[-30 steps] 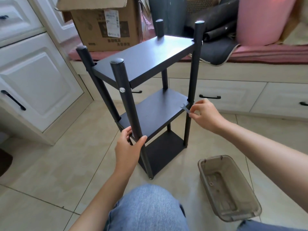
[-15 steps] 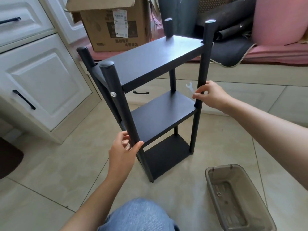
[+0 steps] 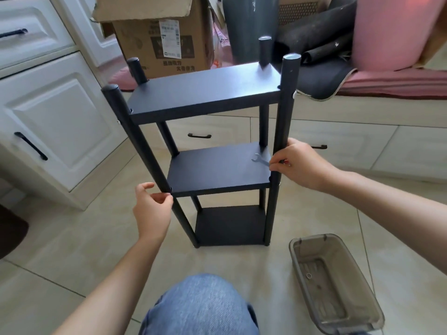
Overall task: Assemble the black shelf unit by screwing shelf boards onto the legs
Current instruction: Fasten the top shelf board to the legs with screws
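The black shelf unit (image 3: 205,93) stands upright on the tiled floor with three boards fixed between four round legs. My left hand (image 3: 152,211) pinches the front-left leg (image 3: 135,134) with curled fingertips at the corner of the middle board (image 3: 217,170). My right hand (image 3: 300,163) is at the front-right leg (image 3: 285,112) just above the same board. It pinches a small silver wrench (image 3: 259,160), whose open jaw sticks out leftward over the board. The bottom board (image 3: 229,226) lies near the floor.
A smoky clear plastic tray (image 3: 362,281) with a small ring inside sits on the floor at the right. White cabinets (image 3: 55,122) stand to the left, with a cardboard box (image 3: 164,39) and a cushioned bench with drawers behind. My denim knee (image 3: 200,308) is in front.
The shelf unit has turned so its long side faces me squarely. My right hand dropped down the front-right leg with the wrench. My left hand's grip on the front-left leg loosened to the fingertips.
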Demonstrator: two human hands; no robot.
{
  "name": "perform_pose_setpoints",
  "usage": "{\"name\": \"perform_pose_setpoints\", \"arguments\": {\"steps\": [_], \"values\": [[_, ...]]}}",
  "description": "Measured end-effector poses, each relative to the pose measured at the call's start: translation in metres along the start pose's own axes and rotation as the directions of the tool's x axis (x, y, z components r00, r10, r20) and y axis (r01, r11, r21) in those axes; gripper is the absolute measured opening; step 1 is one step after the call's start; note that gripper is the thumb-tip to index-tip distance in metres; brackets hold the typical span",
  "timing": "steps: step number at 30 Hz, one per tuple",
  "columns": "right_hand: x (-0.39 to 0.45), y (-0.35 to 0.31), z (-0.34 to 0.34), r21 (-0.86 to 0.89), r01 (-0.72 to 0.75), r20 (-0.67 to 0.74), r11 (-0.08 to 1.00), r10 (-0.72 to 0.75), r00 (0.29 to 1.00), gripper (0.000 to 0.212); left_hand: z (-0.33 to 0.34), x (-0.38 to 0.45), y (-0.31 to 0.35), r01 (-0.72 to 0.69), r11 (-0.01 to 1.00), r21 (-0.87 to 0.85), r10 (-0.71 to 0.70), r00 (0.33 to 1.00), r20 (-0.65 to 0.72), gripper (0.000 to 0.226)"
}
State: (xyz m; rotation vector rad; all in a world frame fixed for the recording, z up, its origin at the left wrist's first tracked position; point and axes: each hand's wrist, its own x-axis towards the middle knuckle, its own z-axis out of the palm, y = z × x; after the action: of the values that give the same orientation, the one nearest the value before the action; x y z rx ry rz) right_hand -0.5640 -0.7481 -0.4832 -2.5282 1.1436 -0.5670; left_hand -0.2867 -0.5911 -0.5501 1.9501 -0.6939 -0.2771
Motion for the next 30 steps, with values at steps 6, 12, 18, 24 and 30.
{"name": "perform_pose_setpoints", "arguments": {"steps": [6,12,18,24,30], "values": [[-0.019,-0.025,-0.014,-0.041,0.054,0.125,0.998,-0.049,0.991,0.015,0.003,-0.011,-0.017,-0.010,1.000,-0.001,0.010,0.991,0.130,0.060],[-0.043,-0.069,-0.015,-0.044,0.161,0.235,0.986,-0.147,0.961,0.020,-0.014,0.015,-0.026,0.012,0.998,0.062,-0.042,0.856,0.515,0.102],[-0.042,-0.098,0.010,-0.085,0.181,0.245,0.980,-0.156,0.957,0.022,-0.011,-0.006,-0.005,-0.053,0.997,0.049,0.006,0.737,0.676,0.096],[-0.039,-0.119,0.021,-0.023,0.108,0.177,0.994,-0.102,0.979,0.027,0.021,-0.053,0.002,-0.124,0.991,0.054,0.057,0.745,0.665,0.092],[-0.035,-0.125,0.025,-0.010,0.077,0.161,0.997,-0.075,0.984,0.026,0.025,-0.049,-0.003,-0.151,0.988,0.025,0.100,0.765,0.636,0.046]]}}
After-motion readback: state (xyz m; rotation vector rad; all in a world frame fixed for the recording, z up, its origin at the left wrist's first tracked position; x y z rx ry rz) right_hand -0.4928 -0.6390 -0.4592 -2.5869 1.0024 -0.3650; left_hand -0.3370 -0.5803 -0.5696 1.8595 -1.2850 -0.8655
